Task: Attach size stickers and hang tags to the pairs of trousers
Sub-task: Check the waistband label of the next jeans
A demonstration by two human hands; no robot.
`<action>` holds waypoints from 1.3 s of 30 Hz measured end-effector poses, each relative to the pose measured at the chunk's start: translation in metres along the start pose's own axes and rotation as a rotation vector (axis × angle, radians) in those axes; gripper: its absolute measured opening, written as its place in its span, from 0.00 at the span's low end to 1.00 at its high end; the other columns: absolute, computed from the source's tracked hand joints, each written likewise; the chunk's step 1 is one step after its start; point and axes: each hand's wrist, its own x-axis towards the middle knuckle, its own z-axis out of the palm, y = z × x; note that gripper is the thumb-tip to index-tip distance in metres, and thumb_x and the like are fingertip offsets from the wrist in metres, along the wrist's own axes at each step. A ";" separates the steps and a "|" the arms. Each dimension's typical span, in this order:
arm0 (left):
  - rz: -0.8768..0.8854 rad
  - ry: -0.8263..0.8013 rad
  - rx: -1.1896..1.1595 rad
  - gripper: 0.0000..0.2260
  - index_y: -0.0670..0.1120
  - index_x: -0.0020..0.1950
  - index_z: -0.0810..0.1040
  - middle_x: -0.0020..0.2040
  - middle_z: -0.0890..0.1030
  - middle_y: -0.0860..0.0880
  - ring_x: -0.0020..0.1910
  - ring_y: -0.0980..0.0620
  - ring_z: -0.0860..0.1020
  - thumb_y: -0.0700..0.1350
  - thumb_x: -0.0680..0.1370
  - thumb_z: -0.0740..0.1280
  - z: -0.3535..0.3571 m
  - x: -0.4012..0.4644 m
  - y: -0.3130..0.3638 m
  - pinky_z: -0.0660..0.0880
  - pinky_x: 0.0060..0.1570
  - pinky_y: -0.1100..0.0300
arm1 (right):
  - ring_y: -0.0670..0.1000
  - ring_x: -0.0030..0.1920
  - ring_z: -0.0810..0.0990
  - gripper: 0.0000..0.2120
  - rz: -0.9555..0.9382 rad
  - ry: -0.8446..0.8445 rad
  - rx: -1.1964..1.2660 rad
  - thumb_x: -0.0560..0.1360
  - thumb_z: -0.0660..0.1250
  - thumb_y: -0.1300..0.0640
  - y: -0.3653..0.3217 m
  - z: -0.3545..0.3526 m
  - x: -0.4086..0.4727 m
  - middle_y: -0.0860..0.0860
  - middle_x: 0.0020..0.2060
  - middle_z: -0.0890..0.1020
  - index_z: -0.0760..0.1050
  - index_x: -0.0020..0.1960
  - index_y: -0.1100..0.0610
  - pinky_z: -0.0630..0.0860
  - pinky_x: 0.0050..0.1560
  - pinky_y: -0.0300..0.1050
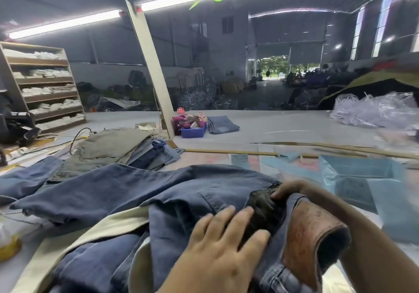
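A pair of dark blue denim trousers (pixel 127 190) lies spread across the table in front of me, over a beige garment (pixel 97 236). My left hand (pixel 217 245) rests flat on the waist area, fingers apart, touching a dark patch of fabric (pixel 263 211). My right hand (pixel 292 190) pinches the waistband edge near that dark patch. A brown leather waist label (pixel 310 231) curls up from the folded-over waistband. No sticker or hang tag is visible in either hand.
A stack of folded olive and blue trousers (pixel 118 147) sits behind to the left. Clear plastic bags (pixel 360 179) lie at the right. A blue tray (pixel 193 132), folded jeans (pixel 222 124), a slanted post (pixel 152 73) and shelves (pixel 43 84) stand farther back.
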 end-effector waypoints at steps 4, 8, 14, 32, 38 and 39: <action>-0.196 -0.387 0.162 0.29 0.57 0.77 0.56 0.80 0.52 0.49 0.78 0.49 0.54 0.63 0.76 0.52 0.020 0.016 -0.018 0.55 0.73 0.45 | 0.62 0.45 0.76 0.19 0.151 0.080 -0.017 0.58 0.72 0.64 0.044 -0.001 -0.003 0.66 0.44 0.77 0.78 0.48 0.67 0.73 0.44 0.52; -0.209 -0.457 0.220 0.37 0.52 0.76 0.55 0.78 0.51 0.50 0.74 0.47 0.53 0.70 0.74 0.59 0.054 0.020 -0.037 0.57 0.67 0.43 | 0.50 0.39 0.84 0.28 0.102 0.084 -0.252 0.52 0.78 0.58 0.070 -0.003 -0.010 0.56 0.40 0.85 0.80 0.51 0.59 0.76 0.34 0.37; -0.123 -0.326 0.216 0.32 0.53 0.68 0.65 0.66 0.65 0.51 0.64 0.47 0.63 0.71 0.72 0.56 0.056 0.022 -0.037 0.62 0.59 0.49 | 0.48 0.55 0.81 0.43 -0.073 0.134 -0.448 0.48 0.75 0.54 0.080 -0.009 -0.014 0.47 0.55 0.83 0.73 0.64 0.48 0.76 0.60 0.49; -0.235 0.112 0.247 0.06 0.48 0.45 0.72 0.46 0.78 0.47 0.46 0.44 0.78 0.39 0.73 0.58 0.021 0.043 -0.098 0.68 0.39 0.57 | 0.47 0.61 0.80 0.41 -0.410 -0.127 -0.400 0.56 0.69 0.66 0.066 -0.012 0.011 0.46 0.60 0.82 0.75 0.65 0.39 0.76 0.57 0.38; -0.123 0.226 0.170 0.17 0.51 0.33 0.59 0.25 0.73 0.51 0.21 0.51 0.72 0.49 0.52 0.64 0.010 0.030 -0.059 0.57 0.23 0.66 | 0.53 0.50 0.85 0.44 -0.448 0.220 -0.504 0.59 0.67 0.80 0.057 -0.029 0.025 0.49 0.50 0.86 0.77 0.61 0.38 0.80 0.53 0.56; -0.192 0.182 0.202 0.16 0.51 0.36 0.61 0.31 0.76 0.52 0.28 0.51 0.76 0.50 0.58 0.67 0.010 0.031 -0.064 0.61 0.26 0.64 | 0.53 0.49 0.85 0.43 -0.450 0.256 -0.545 0.59 0.68 0.79 0.053 -0.030 0.026 0.49 0.48 0.86 0.77 0.61 0.39 0.80 0.52 0.55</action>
